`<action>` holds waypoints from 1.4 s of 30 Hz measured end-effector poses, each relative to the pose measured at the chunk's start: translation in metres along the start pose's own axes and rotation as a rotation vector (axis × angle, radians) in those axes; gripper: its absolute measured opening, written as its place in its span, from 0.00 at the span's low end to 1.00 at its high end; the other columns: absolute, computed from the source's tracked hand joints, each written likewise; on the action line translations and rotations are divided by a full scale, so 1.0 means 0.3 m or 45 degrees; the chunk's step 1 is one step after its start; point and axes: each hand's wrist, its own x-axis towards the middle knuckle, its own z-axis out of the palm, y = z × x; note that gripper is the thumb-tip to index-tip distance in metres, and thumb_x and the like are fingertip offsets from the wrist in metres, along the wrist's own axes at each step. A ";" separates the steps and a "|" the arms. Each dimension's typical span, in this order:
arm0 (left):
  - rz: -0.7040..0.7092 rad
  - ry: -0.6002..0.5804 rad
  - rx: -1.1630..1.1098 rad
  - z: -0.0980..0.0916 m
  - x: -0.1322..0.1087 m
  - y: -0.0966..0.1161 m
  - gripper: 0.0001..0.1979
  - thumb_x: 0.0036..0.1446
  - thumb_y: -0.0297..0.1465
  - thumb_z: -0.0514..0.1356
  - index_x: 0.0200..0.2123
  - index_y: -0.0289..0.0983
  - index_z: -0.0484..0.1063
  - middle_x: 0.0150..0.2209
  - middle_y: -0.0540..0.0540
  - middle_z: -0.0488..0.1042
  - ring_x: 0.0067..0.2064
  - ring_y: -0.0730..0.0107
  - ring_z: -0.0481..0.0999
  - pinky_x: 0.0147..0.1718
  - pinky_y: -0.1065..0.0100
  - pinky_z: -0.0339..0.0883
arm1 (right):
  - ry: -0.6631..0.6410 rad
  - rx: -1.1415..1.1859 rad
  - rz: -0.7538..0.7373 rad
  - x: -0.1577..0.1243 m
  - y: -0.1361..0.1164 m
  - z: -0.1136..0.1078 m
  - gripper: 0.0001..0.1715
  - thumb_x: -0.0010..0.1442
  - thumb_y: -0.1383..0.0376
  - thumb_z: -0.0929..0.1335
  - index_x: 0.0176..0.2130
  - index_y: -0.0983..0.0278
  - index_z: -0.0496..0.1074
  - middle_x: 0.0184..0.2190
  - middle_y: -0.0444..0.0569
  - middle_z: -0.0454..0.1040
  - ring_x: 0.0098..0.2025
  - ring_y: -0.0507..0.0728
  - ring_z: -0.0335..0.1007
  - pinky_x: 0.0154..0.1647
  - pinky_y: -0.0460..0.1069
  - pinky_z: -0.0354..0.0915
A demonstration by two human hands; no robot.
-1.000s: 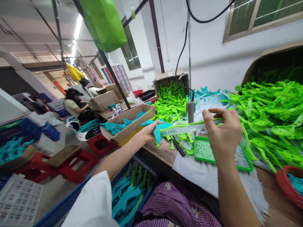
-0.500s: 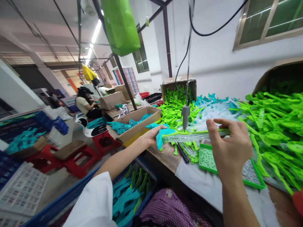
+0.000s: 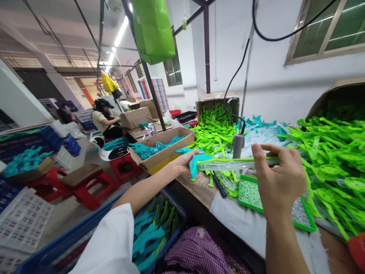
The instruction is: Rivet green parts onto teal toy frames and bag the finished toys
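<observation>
A long plastic toy piece (image 3: 219, 165), with a clear body, a lime-green edge and a teal end, spans my two hands above the bench. My left hand (image 3: 186, 163) is closed around its teal end. At the other end, my right hand (image 3: 281, 175) pinches the piece between thumb and fingers. A grey electric screwdriver (image 3: 238, 145) hangs from a coiled spring just behind the middle of the piece; its tip is hidden. Beneath my right hand lies a green tray (image 3: 251, 206) of small metal screws, partly covered by the wrist.
Lime-green plastic parts (image 3: 336, 163) are heaped at the right, more spill from a cardboard box (image 3: 218, 99). A long carton (image 3: 168, 150) of teal parts stands left. Below is a blue crate (image 3: 71, 243) with teal and green pieces. A black-handled tool (image 3: 219, 185) lies on the bench. A person (image 3: 104, 120) sits farther off.
The hanging screwdriver has shifted right along the piece and its tip has passed out of sight behind it. Both hands keep their hold; the view has turned slightly.
</observation>
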 end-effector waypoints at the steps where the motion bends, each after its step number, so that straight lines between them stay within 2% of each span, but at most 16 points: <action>1: 0.002 0.001 -0.002 -0.001 0.002 0.000 0.10 0.56 0.27 0.60 0.41 0.28 0.72 0.29 0.42 0.81 0.26 0.64 0.80 0.32 0.67 0.74 | -0.001 -0.001 0.002 0.001 0.000 0.000 0.28 0.58 0.43 0.65 0.39 0.62 0.77 0.34 0.48 0.72 0.32 0.54 0.67 0.30 0.48 0.56; 5: 0.024 0.018 -0.007 -0.001 0.005 -0.002 0.10 0.54 0.27 0.62 0.40 0.28 0.73 0.28 0.43 0.80 0.25 0.66 0.79 0.31 0.69 0.74 | 0.004 -0.003 0.013 0.002 0.003 0.001 0.27 0.58 0.43 0.65 0.38 0.61 0.77 0.34 0.47 0.72 0.31 0.54 0.67 0.30 0.48 0.56; 10: 0.020 0.047 -0.019 0.022 -0.010 -0.002 0.08 0.57 0.26 0.59 0.40 0.28 0.73 0.27 0.44 0.80 0.23 0.68 0.78 0.28 0.71 0.73 | 0.017 0.011 0.042 0.002 0.010 0.004 0.27 0.58 0.43 0.65 0.38 0.61 0.78 0.35 0.48 0.73 0.33 0.55 0.68 0.30 0.48 0.56; 16: 0.004 0.044 0.002 0.037 -0.018 -0.001 0.08 0.56 0.26 0.60 0.40 0.29 0.73 0.28 0.44 0.80 0.23 0.67 0.78 0.28 0.69 0.73 | 0.020 0.007 0.059 0.004 0.013 0.005 0.27 0.57 0.43 0.65 0.37 0.61 0.78 0.35 0.48 0.73 0.33 0.55 0.68 0.30 0.48 0.55; 20: 0.008 0.038 0.016 0.028 -0.007 0.001 0.07 0.57 0.27 0.59 0.37 0.29 0.73 0.26 0.44 0.79 0.24 0.67 0.78 0.29 0.69 0.74 | 0.023 -0.008 0.069 0.006 0.016 0.005 0.27 0.57 0.42 0.65 0.35 0.61 0.78 0.34 0.47 0.72 0.31 0.54 0.66 0.30 0.49 0.54; 26: -0.008 -0.001 0.014 0.021 0.011 0.000 0.04 0.53 0.27 0.63 0.30 0.31 0.72 0.24 0.46 0.78 0.23 0.69 0.76 0.29 0.69 0.73 | 0.048 -0.003 0.073 0.014 0.031 0.009 0.27 0.56 0.42 0.65 0.29 0.62 0.76 0.32 0.46 0.70 0.29 0.53 0.63 0.30 0.48 0.54; 36: 0.001 -0.046 -0.046 0.041 0.041 -0.042 0.04 0.53 0.26 0.61 0.27 0.32 0.71 0.21 0.47 0.76 0.21 0.70 0.75 0.28 0.69 0.74 | 0.054 0.021 0.102 0.014 0.077 0.004 0.27 0.56 0.43 0.66 0.29 0.64 0.74 0.32 0.48 0.68 0.32 0.55 0.63 0.35 0.51 0.58; 42: 0.003 -0.028 -0.075 0.055 0.058 -0.047 0.06 0.53 0.26 0.61 0.25 0.33 0.68 0.17 0.50 0.72 0.18 0.72 0.72 0.23 0.71 0.72 | 0.056 0.023 0.122 0.016 0.103 0.003 0.27 0.55 0.43 0.66 0.28 0.64 0.74 0.31 0.47 0.68 0.32 0.55 0.64 0.38 0.52 0.60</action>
